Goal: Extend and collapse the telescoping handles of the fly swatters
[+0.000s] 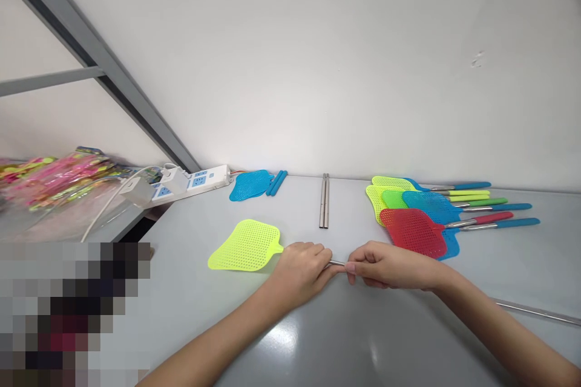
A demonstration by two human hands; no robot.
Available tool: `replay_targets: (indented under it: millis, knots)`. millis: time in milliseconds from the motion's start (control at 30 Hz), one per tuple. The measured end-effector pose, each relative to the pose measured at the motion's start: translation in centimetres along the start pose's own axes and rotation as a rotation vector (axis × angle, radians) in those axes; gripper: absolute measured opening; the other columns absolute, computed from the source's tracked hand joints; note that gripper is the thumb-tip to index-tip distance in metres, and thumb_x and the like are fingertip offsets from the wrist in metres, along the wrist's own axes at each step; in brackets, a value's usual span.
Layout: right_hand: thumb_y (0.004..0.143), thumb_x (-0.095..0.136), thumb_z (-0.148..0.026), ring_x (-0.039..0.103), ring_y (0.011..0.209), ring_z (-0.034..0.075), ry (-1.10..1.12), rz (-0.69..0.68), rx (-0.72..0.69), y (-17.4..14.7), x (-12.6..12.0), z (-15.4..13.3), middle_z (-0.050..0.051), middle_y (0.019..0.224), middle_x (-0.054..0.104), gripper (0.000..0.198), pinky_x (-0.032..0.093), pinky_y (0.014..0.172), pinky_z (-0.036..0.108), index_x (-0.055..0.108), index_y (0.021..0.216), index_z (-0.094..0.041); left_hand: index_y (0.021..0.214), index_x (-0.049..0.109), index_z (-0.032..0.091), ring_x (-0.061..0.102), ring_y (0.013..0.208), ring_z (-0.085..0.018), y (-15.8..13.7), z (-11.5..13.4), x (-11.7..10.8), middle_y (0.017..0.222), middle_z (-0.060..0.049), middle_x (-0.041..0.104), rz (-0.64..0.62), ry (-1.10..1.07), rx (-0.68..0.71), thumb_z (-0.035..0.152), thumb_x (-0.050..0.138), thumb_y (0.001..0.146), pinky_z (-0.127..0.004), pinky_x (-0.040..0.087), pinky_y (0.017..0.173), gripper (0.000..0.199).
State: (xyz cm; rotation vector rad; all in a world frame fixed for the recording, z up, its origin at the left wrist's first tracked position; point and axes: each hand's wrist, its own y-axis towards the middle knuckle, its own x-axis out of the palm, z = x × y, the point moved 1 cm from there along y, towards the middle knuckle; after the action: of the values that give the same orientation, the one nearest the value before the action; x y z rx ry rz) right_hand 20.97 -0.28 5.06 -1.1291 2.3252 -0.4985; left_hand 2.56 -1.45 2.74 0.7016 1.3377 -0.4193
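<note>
Rod (336, 263) inside left fingers (318, 250); its bare stretch against right fingers (362, 253)

Single head view, near, faces forward and down over tabletop (336, 326), wall (295, 60) beyond.

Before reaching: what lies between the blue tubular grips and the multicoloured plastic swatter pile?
Two slim silver metal rods, side by side, in the head view.

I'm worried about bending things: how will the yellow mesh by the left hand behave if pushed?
The yellow mesh looks thin, so it may flex. Its many holes suggest it's light for its size. Its broad, flat shape makes rolling unlikely.
</note>
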Motion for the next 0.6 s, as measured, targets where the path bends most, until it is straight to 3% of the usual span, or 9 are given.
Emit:
replay_targets:
  millis: [133, 600]
  knots:
    - [0.081, 0.038, -0.044, 0.036, 0.047, 0.006, -0.026, -0.002, -0.025, -0.4, -0.5, -0.2, -0.003, 0.055, 0.045, 0.033, 0.027, 0.042, 0.016, 0.058, 0.08, -0.017, 0.063, 0.047, 0.017, 0.048, 0.055, -0.012, 0.2, -0.4, -0.6, 0.059, 0.001, 0.053, -0.023, -0.013, -0.02, 0.046, 0.03, 0.085, -0.025, 0.027, 0.051, 0.04]
    - [0.079, 0.039, -0.05, 0.036, 0.043, 0.005, -0.039, 0.072, 0.048, -1.2, -2.8, 0.6, 0.0, 0.061, 0.052, 0.041, 0.025, 0.036, 0.015, 0.06, 0.085, -0.016, 0.062, 0.047, 0.017, 0.045, 0.055, -0.012, 0.5, -2.2, -0.8, 0.06, 0.001, 0.053, -0.053, -0.043, -0.16, 0.044, 0.03, 0.085, -0.025, 0.031, 0.058, 0.04]
